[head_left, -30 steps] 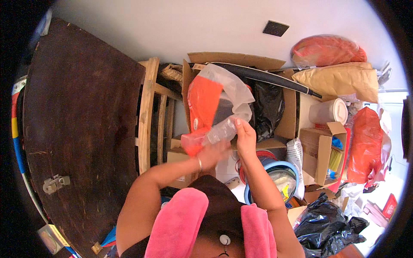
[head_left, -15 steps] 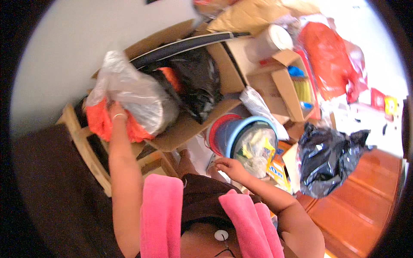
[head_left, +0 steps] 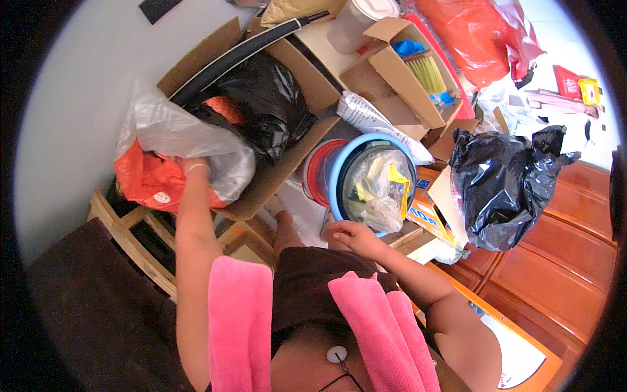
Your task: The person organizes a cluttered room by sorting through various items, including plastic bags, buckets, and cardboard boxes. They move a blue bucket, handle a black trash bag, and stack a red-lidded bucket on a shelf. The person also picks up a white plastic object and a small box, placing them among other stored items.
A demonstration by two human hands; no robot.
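My left hand (head_left: pixel 194 167) reaches into the folds of a red and silver-grey plastic bag (head_left: pixel 228 153). Its fingertips are hidden there, so their grip does not show. The bag leans over the near left side of an open cardboard box (head_left: pixel 281 179), which holds a black plastic bag (head_left: pixel 277 108) and a long dark item with pale edging (head_left: pixel 248 52). Empty and with loosely bent fingers, my right hand (head_left: pixel 356 237) hovers by the near rim of a light blue bucket (head_left: pixel 336 179). Clear plastic wrapping (head_left: pixel 379 189) fills that bucket.
A red bucket (head_left: pixel 317 171) stands against the blue one. Further right are a small carton (head_left: pixel 408 91) with a yellow-bristled brush (head_left: pixel 426 73), a black bag (head_left: pixel 506 186) and a large red bag (head_left: pixel 467 39). A wooden frame (head_left: pixel 140 238) stands at the left, by the wall.
The view has shifted, so the boxes and buckets sit further left and higher. My left hand has moved slightly right against the bag. My right hand stays empty near the bucket.
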